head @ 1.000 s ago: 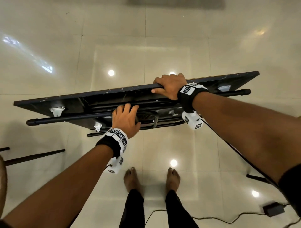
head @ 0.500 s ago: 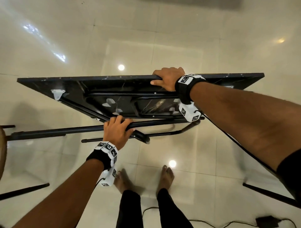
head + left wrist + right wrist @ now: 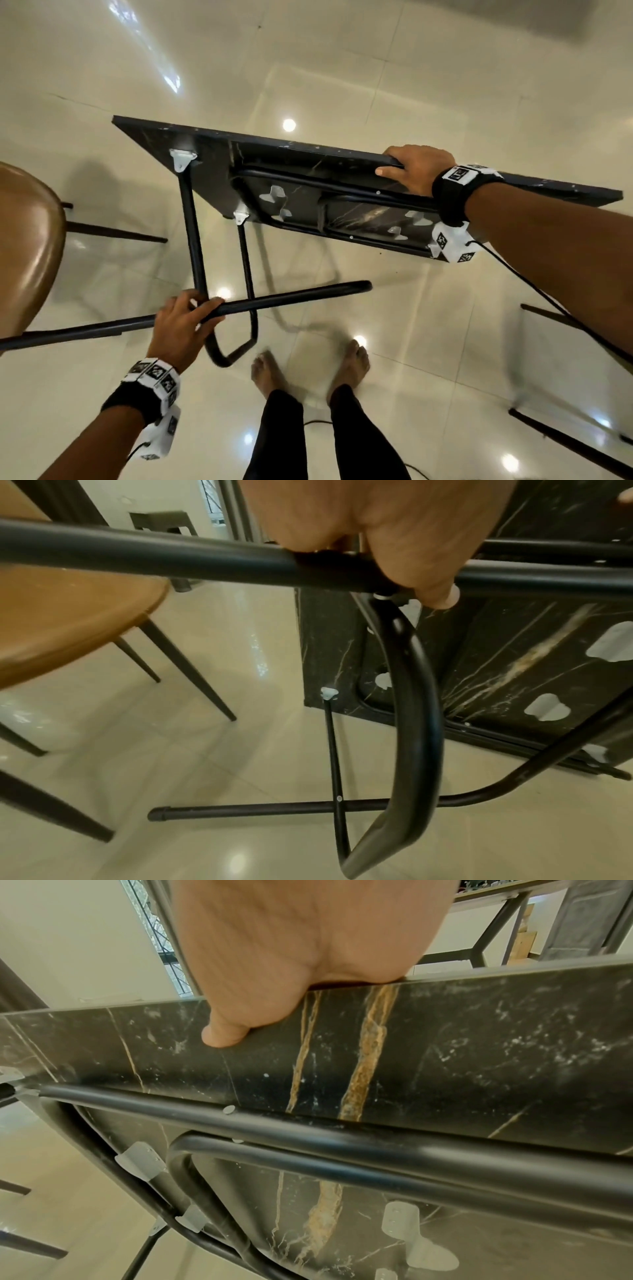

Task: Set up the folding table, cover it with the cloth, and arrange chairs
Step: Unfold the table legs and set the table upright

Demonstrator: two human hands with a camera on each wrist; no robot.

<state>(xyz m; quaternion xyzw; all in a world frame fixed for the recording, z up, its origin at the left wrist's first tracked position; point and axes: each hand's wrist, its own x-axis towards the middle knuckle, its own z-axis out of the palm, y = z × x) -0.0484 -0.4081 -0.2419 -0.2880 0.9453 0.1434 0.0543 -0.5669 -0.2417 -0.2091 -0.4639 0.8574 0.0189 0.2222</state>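
The folding table [image 3: 212, 164] stands on edge in front of me, its dark marbled underside [image 3: 479, 1047] facing me. My right hand [image 3: 416, 169] grips the table's top edge, thumb on the underside [image 3: 222, 1037]. My left hand [image 3: 181, 325] grips the black foot bar [image 3: 291, 298] of one leg frame, swung out away from the tabletop. In the left wrist view the fingers [image 3: 411, 561] wrap that bar [image 3: 137, 558]. The other leg frame [image 3: 335, 188] lies folded flat against the underside. No cloth is in view.
A brown-seated chair [image 3: 27, 246] with dark legs stands close on the left, seen too in the left wrist view [image 3: 68, 620]. Dark chair legs [image 3: 565, 442] show at the right. My bare feet [image 3: 308, 370] are on the glossy tiled floor, a cable [image 3: 548, 301] running from my right wrist.
My left hand has pulled the leg frame further out from the tabletop, toward me and down. The table has turned, its left end swinging away. My right hand keeps its hold on the edge.
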